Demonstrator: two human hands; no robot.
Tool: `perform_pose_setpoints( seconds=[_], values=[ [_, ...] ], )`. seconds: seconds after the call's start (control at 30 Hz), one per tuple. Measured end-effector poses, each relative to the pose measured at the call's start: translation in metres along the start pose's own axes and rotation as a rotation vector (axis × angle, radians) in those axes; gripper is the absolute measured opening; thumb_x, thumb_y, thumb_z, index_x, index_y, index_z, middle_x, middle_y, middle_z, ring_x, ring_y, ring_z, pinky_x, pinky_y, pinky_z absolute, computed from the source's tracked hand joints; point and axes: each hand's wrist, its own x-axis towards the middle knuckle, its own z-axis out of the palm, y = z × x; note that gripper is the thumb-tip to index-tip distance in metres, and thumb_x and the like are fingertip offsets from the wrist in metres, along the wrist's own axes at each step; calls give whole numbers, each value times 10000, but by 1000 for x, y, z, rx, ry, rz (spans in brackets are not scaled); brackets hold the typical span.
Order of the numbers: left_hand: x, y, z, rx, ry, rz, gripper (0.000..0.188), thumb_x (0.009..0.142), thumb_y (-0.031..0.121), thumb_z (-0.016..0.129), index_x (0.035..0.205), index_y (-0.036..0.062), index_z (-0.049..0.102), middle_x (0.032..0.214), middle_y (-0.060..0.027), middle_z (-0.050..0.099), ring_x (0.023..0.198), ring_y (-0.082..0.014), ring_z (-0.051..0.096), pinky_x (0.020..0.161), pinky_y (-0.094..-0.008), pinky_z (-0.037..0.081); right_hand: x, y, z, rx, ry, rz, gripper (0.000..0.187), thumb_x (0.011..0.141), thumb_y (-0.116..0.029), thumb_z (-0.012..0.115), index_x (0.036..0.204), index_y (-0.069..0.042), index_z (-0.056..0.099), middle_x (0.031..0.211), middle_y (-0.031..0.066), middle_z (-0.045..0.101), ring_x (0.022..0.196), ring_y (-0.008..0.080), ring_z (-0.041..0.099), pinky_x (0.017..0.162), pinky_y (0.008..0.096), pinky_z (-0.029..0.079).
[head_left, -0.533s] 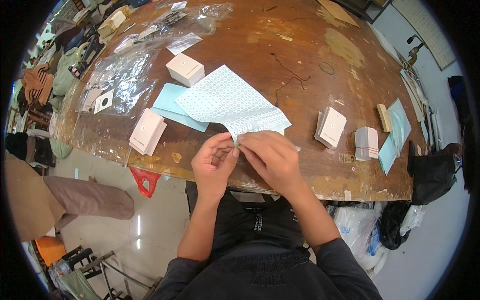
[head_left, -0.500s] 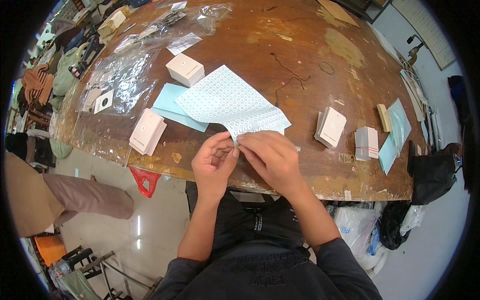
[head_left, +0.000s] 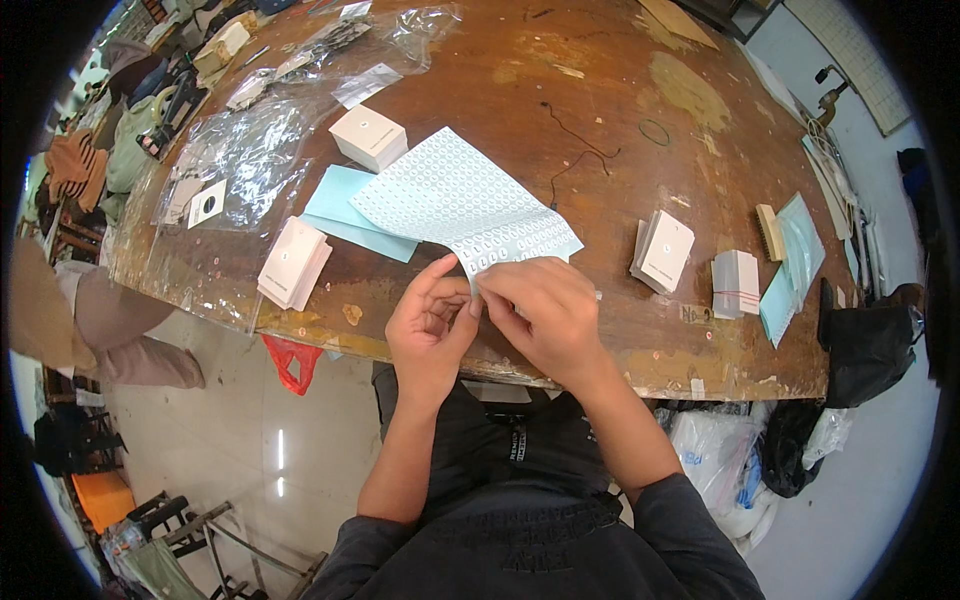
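Pale blue sticker sheet (head_left: pixel 455 190), dotted all over with rows of small light marks, lies at mid-table toward the near side, its far part spread out, its near end curling up into both of the person's hands. Left hand (head_left: pixel 430 325): thumb and curled fingers hold the near tip, forefinger raised apart from the rest. Right hand (head_left: pixel 548 315): thumb and forefinger drawn narrow on the same tip, just beside the left thumb; too small to tell whether a single sticker sits between them. Under the sheet's left side, more blue sheets (head_left: pixel 335 215) stick out. Work surface is a worn brown wooden table (head_left: pixel 600 90), varnish patchy. Left of the hands, a near card stack (head_left: pixel 293 262), pale pink, slightly fanned; beyond it a far card stack (head_left: pixel 368 138), squarer, close by the sheet's far left edge. Farther left, clear plastic bags (head_left: pixel 240 150) lie crumpled, a white card with a black oval (head_left: pixel 207 204) among them. To the right, a third card stack (head_left: pixel 662 252); beside it a banded stack (head_left: pixel 735 283) tied with red; then a wooden brush (head_left: pixel 769 232) against a blue packet (head_left: pixel 795 260) in clear film. Far side: black thread (head_left: pixel 575 150) and a thin green loop (head_left: pixel 654 132). A red plastic bag (head_left: pixel 291 362) hangs below the near left edge.
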Motion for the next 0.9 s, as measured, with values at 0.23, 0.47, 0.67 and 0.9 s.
perform_pose_setpoints(
  seconds=[0.23, 0.47, 0.67, 0.9],
  values=[
    [2, 0, 2, -39, 185, 3, 526, 882, -58, 623, 1366, -34, 418, 1012, -95, 651, 886, -99, 621, 742, -194, 485, -3, 15, -37, -241, -58, 31, 229, 668, 28, 742, 845, -71, 635, 804, 54, 672, 731, 249, 618, 645, 344, 473],
    [4, 0, 2, -113, 216, 12, 578, 879, -38, 630, 1399, -18, 376, 1007, -91, 644, 876, -97, 619, 728, -194, 481, -18, 27, -44, -409, -284, -13, 190, 691, -38, 705, 845, -86, 604, 775, 28, 618, 772, 224, 574, 657, 355, 440],
    [3, 1, 0, -124, 197, -1, 589, 878, -31, 638, 1404, -19, 372, 1009, -96, 645, 876, -99, 619, 736, -196, 482, -19, 27, -43, -435, -412, -29, 169, 748, -116, 680, 901, -84, 616, 871, 17, 647, 862, 221, 585, 727, 355, 453],
    [3, 0, 0, -120, 182, 13, 590, 880, -24, 640, 1404, -20, 369, 1007, -98, 644, 877, -103, 619, 738, -198, 479, -17, 27, -66, -386, -453, 100, 356, 761, -276, 739, 1045, -78, 654, 1138, 82, 620, 1065, 284, 554, 876, 417, 454]
  ],
)
